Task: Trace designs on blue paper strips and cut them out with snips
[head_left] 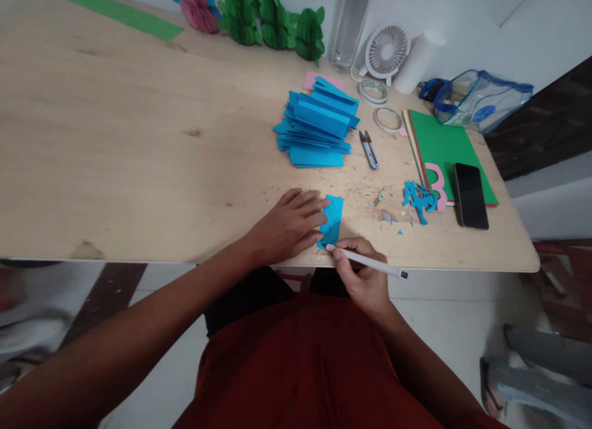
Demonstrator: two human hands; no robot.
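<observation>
My left hand lies flat with fingers stretched out, pressing down the left edge of a small blue paper piece near the table's front edge. My right hand is closed round a white pen-like craft knife, whose tip touches the lower corner of that blue piece. A tall stack of folded blue paper pieces stands further back on the wooden table.
Small snips, blue cut-out scraps, a pink template, a black phone on green sheets, tape rolls, a small fan, a clear pouch, green paper decorations, a green strip.
</observation>
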